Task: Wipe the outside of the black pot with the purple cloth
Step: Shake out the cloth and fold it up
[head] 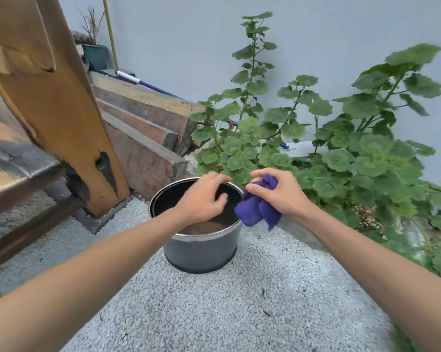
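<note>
A black pot (201,252) with a pale rim stands upright on grey gravel in the middle of the view. My left hand (201,199) reaches over its opening, fingers curled on the far rim. My right hand (280,191) is just right of the pot and grips a bunched purple cloth (257,209). The cloth hangs beside the pot's upper right rim and touches it or nearly so. The pot's far outer side is hidden.
A thick wooden post (69,128) and stacked timber beams (143,128) stand left and behind the pot. Leafy green plants (341,153) crowd the right side. Open gravel ground (214,313) lies in front. A pale wall (188,47) closes the back.
</note>
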`<state>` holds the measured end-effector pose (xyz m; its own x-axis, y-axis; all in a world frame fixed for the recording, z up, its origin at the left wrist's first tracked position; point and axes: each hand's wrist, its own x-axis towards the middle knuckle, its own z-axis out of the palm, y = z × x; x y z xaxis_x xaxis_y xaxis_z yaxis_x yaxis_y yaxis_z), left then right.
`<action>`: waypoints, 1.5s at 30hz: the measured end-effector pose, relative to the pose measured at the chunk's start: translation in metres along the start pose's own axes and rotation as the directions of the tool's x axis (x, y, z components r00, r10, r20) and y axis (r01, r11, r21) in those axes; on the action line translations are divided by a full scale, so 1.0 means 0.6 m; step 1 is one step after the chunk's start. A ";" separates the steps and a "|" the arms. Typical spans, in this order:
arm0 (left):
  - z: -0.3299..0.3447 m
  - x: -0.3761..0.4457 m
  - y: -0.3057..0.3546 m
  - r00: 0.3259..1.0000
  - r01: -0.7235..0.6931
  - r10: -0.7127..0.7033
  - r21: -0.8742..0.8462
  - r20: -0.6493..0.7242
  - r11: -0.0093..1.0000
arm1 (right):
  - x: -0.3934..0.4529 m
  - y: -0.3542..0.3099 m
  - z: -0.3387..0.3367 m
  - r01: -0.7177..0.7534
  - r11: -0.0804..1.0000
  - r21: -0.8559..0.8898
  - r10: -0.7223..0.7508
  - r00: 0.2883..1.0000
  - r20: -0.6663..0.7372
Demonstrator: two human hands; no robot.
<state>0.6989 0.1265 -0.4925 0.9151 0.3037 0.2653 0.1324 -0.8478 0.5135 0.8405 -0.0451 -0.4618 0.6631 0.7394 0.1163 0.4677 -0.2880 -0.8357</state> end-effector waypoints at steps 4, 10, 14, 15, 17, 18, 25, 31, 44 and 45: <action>-0.051 0.056 0.085 0.993 0.074 -0.034 -0.363 0.115 0.929 | 0.000 -0.090 -0.091 0.135 0.986 0.094 -0.139 0.990 0.037; -0.207 0.132 0.202 0.969 0.053 0.101 -0.587 0.227 0.808 | 0.006 -0.256 -0.213 0.190 0.980 0.057 -0.191 0.981 0.019; -0.328 0.166 0.305 0.976 0.101 0.049 -0.637 0.213 0.764 | 0.011 -0.383 -0.305 0.158 0.984 0.087 -0.161 0.986 0.034; -0.363 0.176 0.328 0.972 0.133 0.029 -0.653 0.231 0.745 | 0.014 -0.416 -0.332 0.136 0.985 0.103 -0.142 0.989 0.050; -0.423 0.188 0.367 0.961 0.184 0.014 -0.675 0.277 0.714 | 0.015 -0.468 -0.378 0.102 0.985 0.142 -0.117 0.988 0.098; -0.460 0.196 0.390 0.955 0.199 0.009 -0.667 0.295 0.718 | 0.017 -0.500 -0.404 0.087 0.986 0.143 -0.106 0.985 0.133; -0.701 0.244 0.561 0.945 0.232 -0.048 -0.560 0.323 0.796 | 0.001 -0.694 -0.548 -0.042 0.988 0.148 0.012 0.981 0.196; -0.838 0.259 0.659 0.933 0.275 -0.074 -0.566 0.353 0.777 | -0.006 -0.828 -0.645 -0.142 0.955 0.260 0.100 0.980 0.170; -1.005 0.283 0.760 0.999 0.015 -0.001 -0.306 0.047 0.952 | -0.038 -0.960 -0.808 -0.111 0.992 0.054 0.087 0.937 0.338; -1.014 0.282 0.759 0.999 0.002 0.007 -0.288 0.031 0.958 | -0.042 -0.962 -0.814 -0.107 0.994 0.016 0.094 0.928 0.359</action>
<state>0.6825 0.0563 0.2830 0.9274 0.2841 0.2434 0.0192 -0.6858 0.7276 0.8392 -0.1950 0.2800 0.4496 0.8782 -0.1633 0.3847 -0.3554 -0.8518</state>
